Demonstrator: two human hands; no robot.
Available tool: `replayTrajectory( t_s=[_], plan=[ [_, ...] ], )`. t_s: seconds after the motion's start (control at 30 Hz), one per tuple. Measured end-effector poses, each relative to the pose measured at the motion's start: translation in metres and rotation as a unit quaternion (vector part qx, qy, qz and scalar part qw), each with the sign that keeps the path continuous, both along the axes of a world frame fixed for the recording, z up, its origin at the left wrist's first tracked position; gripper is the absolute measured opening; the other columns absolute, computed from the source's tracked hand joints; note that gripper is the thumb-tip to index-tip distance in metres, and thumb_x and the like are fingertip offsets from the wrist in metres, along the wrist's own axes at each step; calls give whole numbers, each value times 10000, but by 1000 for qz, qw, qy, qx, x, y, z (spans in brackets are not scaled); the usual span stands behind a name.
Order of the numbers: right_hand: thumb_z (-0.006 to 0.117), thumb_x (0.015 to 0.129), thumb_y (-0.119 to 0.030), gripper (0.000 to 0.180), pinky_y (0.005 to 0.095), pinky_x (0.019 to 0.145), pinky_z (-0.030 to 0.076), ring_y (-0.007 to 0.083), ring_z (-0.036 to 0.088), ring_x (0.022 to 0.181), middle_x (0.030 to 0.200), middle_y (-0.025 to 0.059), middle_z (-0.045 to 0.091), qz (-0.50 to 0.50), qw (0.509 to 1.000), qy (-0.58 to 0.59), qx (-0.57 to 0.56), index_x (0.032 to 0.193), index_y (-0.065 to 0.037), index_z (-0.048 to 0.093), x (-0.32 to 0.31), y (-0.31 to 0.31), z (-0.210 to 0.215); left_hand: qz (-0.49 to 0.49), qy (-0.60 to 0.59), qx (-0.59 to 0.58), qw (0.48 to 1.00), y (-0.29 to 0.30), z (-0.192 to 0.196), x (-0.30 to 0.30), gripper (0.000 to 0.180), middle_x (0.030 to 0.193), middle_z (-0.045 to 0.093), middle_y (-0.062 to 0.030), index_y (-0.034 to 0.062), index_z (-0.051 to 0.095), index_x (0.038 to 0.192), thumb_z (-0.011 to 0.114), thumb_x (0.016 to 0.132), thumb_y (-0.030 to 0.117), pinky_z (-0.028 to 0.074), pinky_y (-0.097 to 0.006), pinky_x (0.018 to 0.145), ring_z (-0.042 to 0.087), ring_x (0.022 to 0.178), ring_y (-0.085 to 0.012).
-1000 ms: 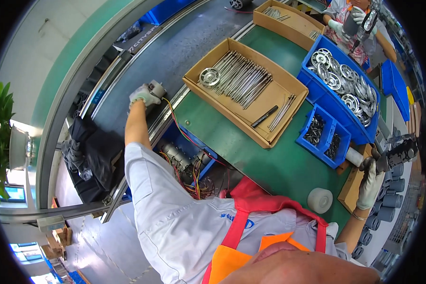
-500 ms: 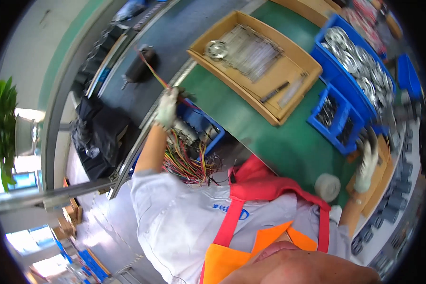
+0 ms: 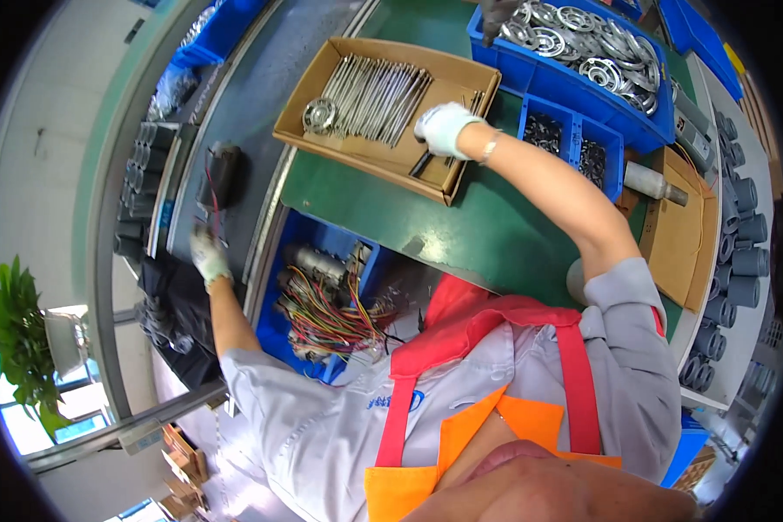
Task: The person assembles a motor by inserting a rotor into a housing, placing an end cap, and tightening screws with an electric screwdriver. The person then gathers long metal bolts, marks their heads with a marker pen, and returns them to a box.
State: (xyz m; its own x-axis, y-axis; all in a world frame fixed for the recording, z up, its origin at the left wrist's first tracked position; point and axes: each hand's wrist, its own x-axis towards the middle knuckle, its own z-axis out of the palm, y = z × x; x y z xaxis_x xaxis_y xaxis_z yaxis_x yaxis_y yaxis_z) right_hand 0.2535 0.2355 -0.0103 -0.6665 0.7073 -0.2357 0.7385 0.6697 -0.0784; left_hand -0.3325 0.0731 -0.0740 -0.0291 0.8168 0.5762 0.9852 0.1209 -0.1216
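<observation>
My left hand (image 3: 209, 257), in a white glove with dark fingertips, is over the grey surface at left. A dark cylindrical motor (image 3: 223, 178) lies just beyond it. From the motor a red wire (image 3: 211, 193) runs down toward my blurred fingers; whether they grip it is unclear. My gloved right hand (image 3: 446, 129) reaches into a shallow cardboard tray (image 3: 365, 165), fingers curled and partly hidden. Beneath it shows a black pen-like tool (image 3: 421, 163). Beside it lie several slim metal rods (image 3: 374, 97) and a silver ring-shaped part (image 3: 319, 115).
A blue bin (image 3: 284, 252) of metal parts and coloured wires (image 3: 331, 309) is near my left arm. At right are a blue bin of silver discs (image 3: 605, 74), a bin of black screws (image 3: 544, 132), a metal cylinder (image 3: 652, 181) and another cardboard tray (image 3: 670, 248).
My right hand has come from the far right into the cardboard tray. The left has moved from above the wire bin toward the motor. The whole view has shifted.
</observation>
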Motion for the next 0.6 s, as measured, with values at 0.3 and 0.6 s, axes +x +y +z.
replayTrajectory(
  t_s=[0.3, 0.6],
  plan=[
    [632, 783, -171, 209, 445, 722, 533, 329, 662, 884, 949, 133, 672, -78, 954, 267, 114, 951, -49, 653, 19, -28, 5, 72, -206, 37, 975, -8, 21, 119, 347, 1178, 625, -151, 20, 606, 1201, 574, 866, 104, 456, -372, 962, 595, 1100, -289],
    [647, 826, -80, 222, 263, 645, 524, 108, 615, 720, 886, 41, 628, -129, 604, 684, -388, 1031, -25, 579, 74, -169, 90, -445, -370, -328, 746, -21, 152, 438, 387, 876, 623, -199, 1, 600, 1073, 612, 872, 332, 494, -403, 707, 622, 803, -357]
  ],
)
